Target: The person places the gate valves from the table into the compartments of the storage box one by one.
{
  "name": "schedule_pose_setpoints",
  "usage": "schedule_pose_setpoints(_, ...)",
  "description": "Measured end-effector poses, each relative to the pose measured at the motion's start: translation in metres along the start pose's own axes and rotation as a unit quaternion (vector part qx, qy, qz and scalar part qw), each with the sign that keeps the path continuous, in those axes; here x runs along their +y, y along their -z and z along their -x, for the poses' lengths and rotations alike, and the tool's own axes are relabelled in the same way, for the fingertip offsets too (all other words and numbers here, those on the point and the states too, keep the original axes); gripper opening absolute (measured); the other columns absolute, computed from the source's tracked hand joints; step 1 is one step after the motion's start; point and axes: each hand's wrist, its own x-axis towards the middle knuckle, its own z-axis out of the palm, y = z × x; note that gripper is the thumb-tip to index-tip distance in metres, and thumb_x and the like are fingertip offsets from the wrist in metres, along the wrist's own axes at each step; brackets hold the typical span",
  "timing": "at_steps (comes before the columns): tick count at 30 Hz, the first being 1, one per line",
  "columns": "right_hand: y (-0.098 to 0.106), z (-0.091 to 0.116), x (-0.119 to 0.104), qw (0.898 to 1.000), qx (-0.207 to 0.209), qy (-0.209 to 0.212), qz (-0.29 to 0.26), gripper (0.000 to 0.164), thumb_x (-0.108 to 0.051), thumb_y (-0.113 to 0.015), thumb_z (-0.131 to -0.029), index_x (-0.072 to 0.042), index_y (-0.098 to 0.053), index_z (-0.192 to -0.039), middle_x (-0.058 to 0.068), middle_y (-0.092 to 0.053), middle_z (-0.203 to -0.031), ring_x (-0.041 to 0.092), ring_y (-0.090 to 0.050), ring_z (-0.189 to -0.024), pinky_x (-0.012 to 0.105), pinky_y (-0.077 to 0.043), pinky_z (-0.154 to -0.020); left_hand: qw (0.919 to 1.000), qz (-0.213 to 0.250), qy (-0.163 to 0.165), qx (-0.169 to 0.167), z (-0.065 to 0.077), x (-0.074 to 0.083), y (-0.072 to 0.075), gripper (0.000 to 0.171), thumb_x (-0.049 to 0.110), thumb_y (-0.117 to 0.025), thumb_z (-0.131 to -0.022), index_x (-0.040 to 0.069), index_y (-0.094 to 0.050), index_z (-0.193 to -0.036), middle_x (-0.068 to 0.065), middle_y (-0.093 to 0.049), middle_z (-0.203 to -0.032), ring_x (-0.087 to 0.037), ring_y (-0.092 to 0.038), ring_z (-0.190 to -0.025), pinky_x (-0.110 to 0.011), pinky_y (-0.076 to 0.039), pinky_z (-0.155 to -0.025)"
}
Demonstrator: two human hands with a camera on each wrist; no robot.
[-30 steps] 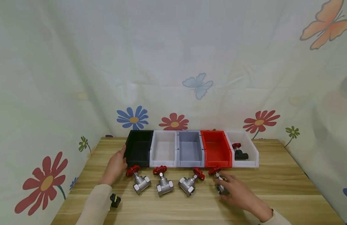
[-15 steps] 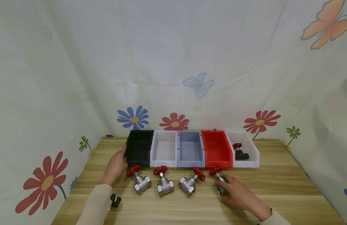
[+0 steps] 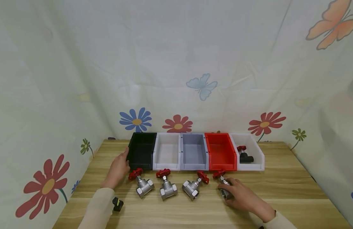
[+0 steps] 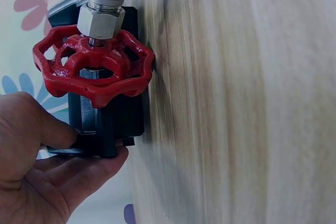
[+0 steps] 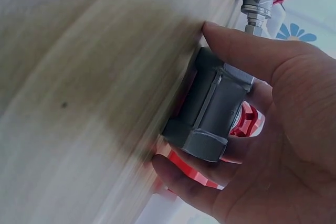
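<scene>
In the head view my left hand (image 3: 116,170) is at the left side of a black bin (image 3: 140,166). The left wrist view shows its thumb and fingers pinching the wall of that bin (image 4: 126,121). A gate valve with a red handwheel (image 4: 94,72) lies just in front. My right hand (image 3: 243,194) grips the rightmost silver valve (image 3: 226,193) on the table. In the right wrist view, thumb and fingers curl around the grey valve body (image 5: 210,106), its red handwheel partly hidden behind the fingers.
Beside the black bin stand a white bin (image 3: 166,166), a grey bin (image 3: 194,166), a red bin (image 3: 222,166) and another white bin (image 3: 257,166) holding a black valve (image 3: 246,158). Silver valves (image 3: 167,190) lie along the wooden table (image 3: 176,213). A floral curtain hangs behind.
My right fingers have closed in from around the rightmost valve to a grip on its body. The left hand stays on the black bin, and the other valves have not moved.
</scene>
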Motion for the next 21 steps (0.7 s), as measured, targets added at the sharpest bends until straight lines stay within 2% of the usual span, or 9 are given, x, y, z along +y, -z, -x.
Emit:
schedule_pose_setpoints(12,0.0010,-0.0023,0.0023,1.000,0.000,0.026,0.003,0.045,-0.027,-0.084,-0.074,-0.025,-0.068,-0.116,0.017,-0.054,-0.131,0.032,-0.056,-0.113,0.050,-0.052,-0.086,1.0000,0.001,0.004,-0.004,0.0006,-0.0005,-0.0006,0.064,-0.003,-0.054,-0.090,-0.009,-0.031,-0.149,-0.037,-0.055,-0.128,-0.048,-0.060,-0.110,-0.058,-0.048,-0.094)
schedule_pose_setpoints(21,0.0015,-0.0044,0.0042,1.000,-0.012,0.024,-0.009,0.042,-0.027,-0.084,-0.075,-0.022,-0.070,-0.114,0.014,-0.055,-0.128,0.028,-0.055,-0.111,0.051,-0.052,-0.089,1.0000,-0.006,0.000,0.004,0.0014,0.0010,-0.0005,0.063,-0.003,-0.054,-0.089,-0.010,-0.032,-0.148,-0.037,-0.057,-0.124,-0.048,-0.062,-0.103,-0.058,-0.050,-0.089)
